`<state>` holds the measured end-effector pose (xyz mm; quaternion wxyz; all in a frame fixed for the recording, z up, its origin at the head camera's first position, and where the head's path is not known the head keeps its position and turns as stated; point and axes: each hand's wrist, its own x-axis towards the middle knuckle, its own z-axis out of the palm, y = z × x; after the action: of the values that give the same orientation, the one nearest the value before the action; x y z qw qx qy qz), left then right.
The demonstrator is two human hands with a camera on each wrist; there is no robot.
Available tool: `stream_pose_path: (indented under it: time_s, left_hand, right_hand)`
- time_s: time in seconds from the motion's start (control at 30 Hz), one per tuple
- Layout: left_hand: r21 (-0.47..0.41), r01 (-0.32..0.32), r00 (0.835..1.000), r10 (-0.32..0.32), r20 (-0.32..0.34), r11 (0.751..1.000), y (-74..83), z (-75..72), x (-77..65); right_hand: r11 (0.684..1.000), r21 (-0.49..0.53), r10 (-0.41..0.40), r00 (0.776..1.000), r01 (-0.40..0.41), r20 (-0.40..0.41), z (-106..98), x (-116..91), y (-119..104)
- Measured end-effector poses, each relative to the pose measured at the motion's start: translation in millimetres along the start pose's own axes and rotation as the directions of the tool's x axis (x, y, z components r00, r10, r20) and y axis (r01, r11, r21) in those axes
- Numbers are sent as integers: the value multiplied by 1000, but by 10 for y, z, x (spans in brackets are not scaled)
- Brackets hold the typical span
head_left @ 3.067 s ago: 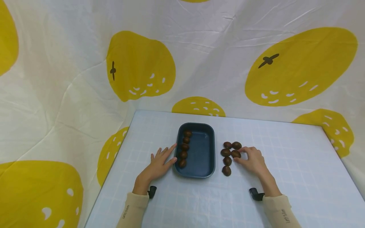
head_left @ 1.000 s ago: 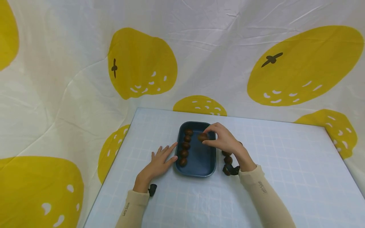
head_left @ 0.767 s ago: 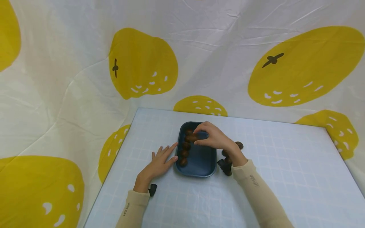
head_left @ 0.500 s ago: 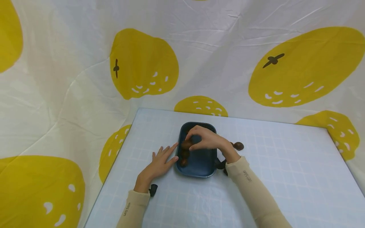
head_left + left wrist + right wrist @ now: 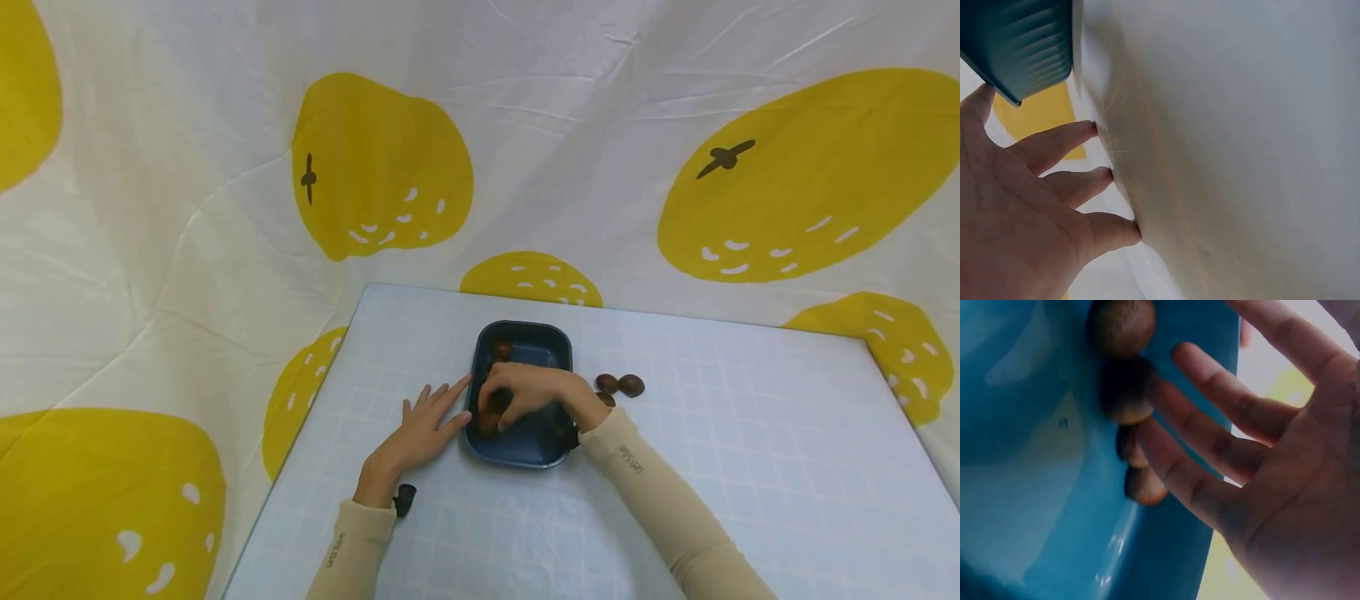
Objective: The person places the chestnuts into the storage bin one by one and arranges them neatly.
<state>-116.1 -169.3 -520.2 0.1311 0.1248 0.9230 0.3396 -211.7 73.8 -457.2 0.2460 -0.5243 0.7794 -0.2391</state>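
A dark blue rectangular tray [image 5: 517, 464] lies on the table with several brown chestnuts [image 5: 501, 347] lined up along its left side. Inside it, my right hand [image 5: 532, 387] reaches down at the lower left, pinching a chestnut [image 5: 489, 423] between thumb and forefinger. The right wrist view shows that hand's other fingers [image 5: 1185, 469] spread beside the row of chestnuts [image 5: 1125, 326]; the pinch itself is outside this view. My left hand [image 5: 417, 429] rests on the table with fingers spread, forefinger and thumb at the tray's left edge.
More chestnuts [image 5: 632, 385] lie on the table right of the tray, some hidden behind the right forearm. A pale checked cloth [image 5: 750, 433] covers the table. A white curtain [image 5: 555, 167] with yellow fruit prints hangs behind and at the left.
My right hand took a chestnut from the group on the right, carried it left into the tray, then moved down along the row toward the near end. The left hand stayed put.
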Motion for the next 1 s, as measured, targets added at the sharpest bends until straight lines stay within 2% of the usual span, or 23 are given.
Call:
stream_pose_path:
  time_s: [0.13, 0.23, 0.5, 0.7, 0.87, 1.0]
  left_hand:
    - [0, -4, 1000, 4, -1, 1000, 6, 1, -1]
    - [0, -7, 1000, 7, -6, 1000, 4, 6, 4]
    - [-5, -8, 1000, 8, -5, 1000, 18, 14, 1]
    - [2, -4, 1000, 4, -9, 1000, 33, 10, -1]
    - [1, -3, 1000, 3, -7, 1000, 31, 8, -2]
    - [1, 2, 1000, -2, -5, 1000, 24, -3, -6]
  right_hand:
    - [997, -39, 75, 995, -73, 58, 56, 40, -38]
    - [993, -71, 104, 991, -98, 86, 99, 67, -59]
    - [984, -129, 134, 985, -120, 111, 199, 126, -91]
    - [985, -125, 132, 983, -116, 130, 225, 147, -91]
    - [991, -91, 106, 989, -96, 106, 188, 125, -96]
    - [996, -67, 65, 997, -62, 34, 68, 42, -151]
